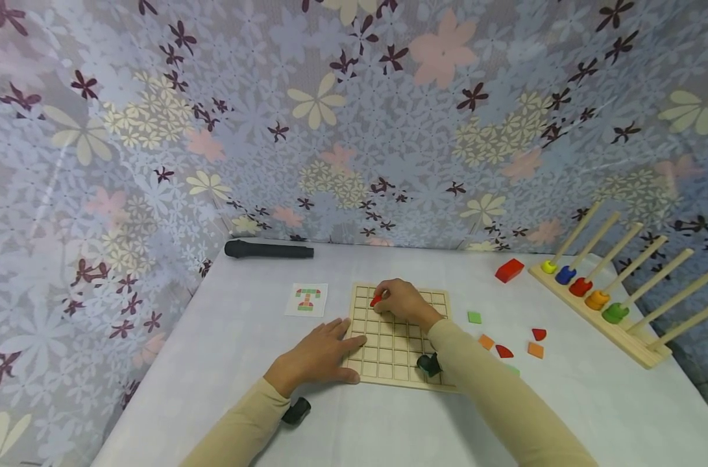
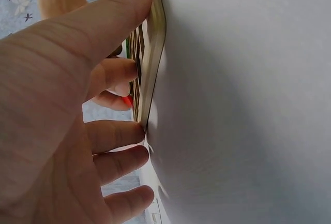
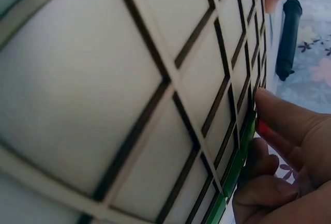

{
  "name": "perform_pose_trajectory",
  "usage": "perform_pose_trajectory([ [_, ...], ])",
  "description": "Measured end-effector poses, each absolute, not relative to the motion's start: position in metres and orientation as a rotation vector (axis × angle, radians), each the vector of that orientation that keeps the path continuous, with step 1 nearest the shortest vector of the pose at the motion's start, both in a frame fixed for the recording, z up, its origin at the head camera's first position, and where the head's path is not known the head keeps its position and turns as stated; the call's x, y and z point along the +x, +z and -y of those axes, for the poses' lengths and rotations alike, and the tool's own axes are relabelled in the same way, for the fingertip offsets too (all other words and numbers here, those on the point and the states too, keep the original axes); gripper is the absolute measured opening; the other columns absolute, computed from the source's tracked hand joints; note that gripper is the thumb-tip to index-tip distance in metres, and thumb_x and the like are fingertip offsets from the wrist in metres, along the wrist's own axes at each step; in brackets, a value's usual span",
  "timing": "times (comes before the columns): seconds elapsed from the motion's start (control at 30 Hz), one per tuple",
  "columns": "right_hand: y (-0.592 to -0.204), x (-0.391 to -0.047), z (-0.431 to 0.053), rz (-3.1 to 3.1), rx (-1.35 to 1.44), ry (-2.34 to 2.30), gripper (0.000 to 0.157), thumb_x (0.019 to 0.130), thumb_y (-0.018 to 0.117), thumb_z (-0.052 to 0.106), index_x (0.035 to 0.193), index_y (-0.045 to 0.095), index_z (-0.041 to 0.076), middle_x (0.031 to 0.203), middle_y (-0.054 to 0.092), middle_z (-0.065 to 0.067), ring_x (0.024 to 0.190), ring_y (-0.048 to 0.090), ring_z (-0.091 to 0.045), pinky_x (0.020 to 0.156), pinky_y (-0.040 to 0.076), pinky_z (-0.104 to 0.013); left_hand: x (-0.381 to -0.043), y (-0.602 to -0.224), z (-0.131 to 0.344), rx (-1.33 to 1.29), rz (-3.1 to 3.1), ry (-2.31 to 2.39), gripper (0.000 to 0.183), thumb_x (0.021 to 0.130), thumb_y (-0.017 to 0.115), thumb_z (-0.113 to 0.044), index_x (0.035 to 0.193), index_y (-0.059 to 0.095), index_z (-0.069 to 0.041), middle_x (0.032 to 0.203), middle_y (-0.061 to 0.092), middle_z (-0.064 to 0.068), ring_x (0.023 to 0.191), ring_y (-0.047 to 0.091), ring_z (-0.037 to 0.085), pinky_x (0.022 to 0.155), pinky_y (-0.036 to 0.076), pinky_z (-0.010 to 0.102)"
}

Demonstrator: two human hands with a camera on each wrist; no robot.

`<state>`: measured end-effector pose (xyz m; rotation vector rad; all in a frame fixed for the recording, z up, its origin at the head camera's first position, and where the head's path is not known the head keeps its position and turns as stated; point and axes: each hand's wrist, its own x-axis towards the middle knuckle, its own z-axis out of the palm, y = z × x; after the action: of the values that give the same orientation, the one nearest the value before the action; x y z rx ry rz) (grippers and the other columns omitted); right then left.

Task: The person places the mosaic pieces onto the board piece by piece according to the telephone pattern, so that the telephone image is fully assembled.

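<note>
Nearest the wearer, two beige sleeves are seen reaching over a white surface (image 1: 564, 415) toward a wooden grid board (image 1: 396, 353), which is taken here as the landmark. The left hand (image 1: 321, 353) is laid flat at the board's left edge, its fingers (image 2: 116, 133) straight and slightly spread, with the thumb pressed along the board's near-left rim; nothing is gripped by it. The board's edge is shown close up in the left wrist view, with the fingertips touching it.

Farther in, the right hand (image 1: 403, 301) is rested over the board's far rows, and a small red piece (image 1: 376, 299) is pinched between its thumb and curled fingers (image 3: 279, 118), just above or on a cell near the board's far-left corner; whether the piece touches the board cannot be told. A green piece (image 3: 240, 159) is seen in the right wrist view beside the red one, set along a row of the board.

To the right of the board, loose tiles are scattered: a green square (image 1: 474, 317), an orange square (image 1: 486, 341), two red quarter-round pieces (image 1: 503, 351) and another orange square (image 1: 535, 350). Just left of the board's far edge a pattern card (image 1: 306, 299) is laid. Well to the right of the board stands a wooden peg rack (image 1: 607, 324) with coloured beads at the foot of its pegs, and a red block (image 1: 509, 270) lies near its far end. Beyond the board, at the surface's back edge, a black microphone (image 1: 268, 249) is laid against the flowered backdrop.
</note>
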<state>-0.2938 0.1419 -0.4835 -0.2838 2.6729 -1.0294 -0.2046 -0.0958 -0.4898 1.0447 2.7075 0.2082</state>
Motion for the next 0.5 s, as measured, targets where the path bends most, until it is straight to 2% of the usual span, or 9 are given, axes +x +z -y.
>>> perform_pose_trajectory([
  [0.27,-0.4811,-0.2923,-0.1387,-2.718,-0.293,-0.943,0.032,0.090,0.078,0.016,0.121,0.072,0.012,0.103,0.068,-0.005,0.092,0.063,-0.021,0.085,0.053,-0.041,-0.2043,-0.4869,0.0946,1.036,-2.706,0.221,0.077,0.088,0.069,-0.062,0.153,0.048,-0.028,0.163,0.033,0.020,0.150,0.032,0.039,0.116,0.035,0.057],
  [0.5,-0.4803,-0.2896,-0.1403,-2.706,-0.260,-1.019,0.024,0.090,0.076,0.012,0.113,0.074,0.011,0.099,0.067,-0.006,0.083,0.059,-0.021,0.072,0.049,-0.035,-0.2045,-0.4871,0.0942,1.025,-2.702,0.218,0.077,0.088,0.070,-0.062,0.154,0.048,-0.029,0.163,0.033,0.019,0.150,0.032,0.038,0.116,0.035,0.056],
])
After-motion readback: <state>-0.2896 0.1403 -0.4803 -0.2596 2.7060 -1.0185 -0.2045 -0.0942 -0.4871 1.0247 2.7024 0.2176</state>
